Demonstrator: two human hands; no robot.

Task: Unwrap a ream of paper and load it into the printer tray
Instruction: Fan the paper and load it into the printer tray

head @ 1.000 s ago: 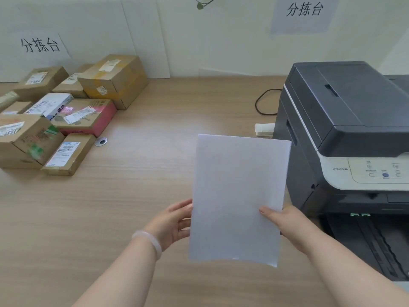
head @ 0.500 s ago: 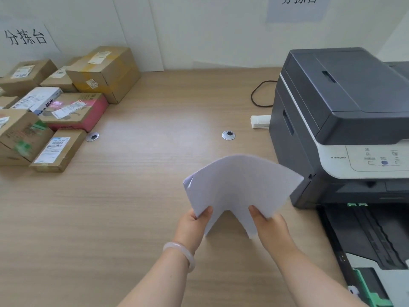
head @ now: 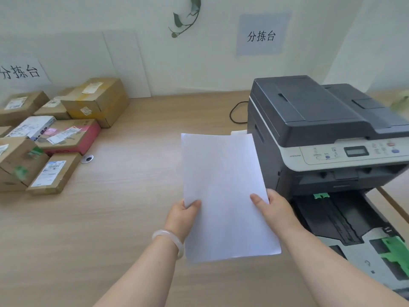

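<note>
Fingers of my left hand (head: 184, 214) and right hand (head: 273, 208) pinching a flat white paper stack (head: 225, 196), held above the wooden desk (head: 121, 218), dark grey printer (head: 321, 129) right, its open tray (head: 345, 220) near right.

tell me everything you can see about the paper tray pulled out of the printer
The paper tray sticks out of the front base of the printer, toward the camera, on the right of the wooden desk. It looks like black and grey plastic, with green guides: a small one near the printer, a larger one at the near end. No paper lies in it. Neither hand touches it; the sheets are held to its left.
</note>
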